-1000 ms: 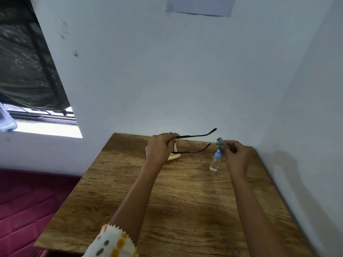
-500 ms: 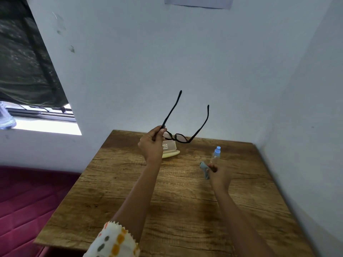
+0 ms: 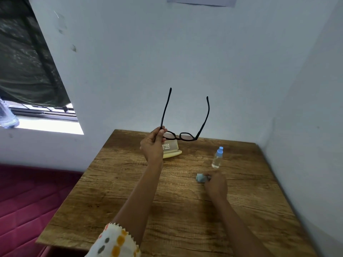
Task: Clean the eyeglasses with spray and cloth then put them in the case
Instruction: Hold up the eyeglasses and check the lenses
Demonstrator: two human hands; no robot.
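From the head camera, the left hand (image 3: 152,145) pinches the black eyeglasses (image 3: 182,135) at the hinge of one temple, holding them raised above the wooden table (image 3: 167,201) with both arms of the frame pointing up. Just behind and below that grip, partly hidden by the hand, lies the pale yellow case (image 3: 171,150). To the right of the grip and lower, the right hand (image 3: 216,184) rests on the table with its fingers closed on a crumpled blue cloth (image 3: 201,178). Just beyond that hand stands the spray bottle (image 3: 217,158), upright, apart from the fingers.
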